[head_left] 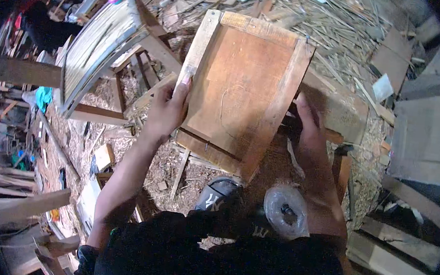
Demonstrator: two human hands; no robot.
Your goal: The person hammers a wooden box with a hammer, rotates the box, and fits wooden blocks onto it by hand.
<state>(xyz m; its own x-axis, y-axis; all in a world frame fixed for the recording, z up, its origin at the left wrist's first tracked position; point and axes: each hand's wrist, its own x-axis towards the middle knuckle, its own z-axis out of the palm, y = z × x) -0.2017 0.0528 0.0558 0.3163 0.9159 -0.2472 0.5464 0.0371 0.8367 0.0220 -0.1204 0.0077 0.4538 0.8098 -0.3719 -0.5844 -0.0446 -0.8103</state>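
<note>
While fingers hold panel edges, scraps around

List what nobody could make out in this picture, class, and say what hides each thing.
All in the head view:
- Back of the wooden panel: turned away from the camera.
- Left grip: fingers hidden behind the wooden panel.
- Right grip: fingertips unclear in shadow beside the wooden panel.
- Shirt: lettering too faint; lower part cut off by the bottom edge.
- Dark shape, upper left: too dark to identify.
</note>
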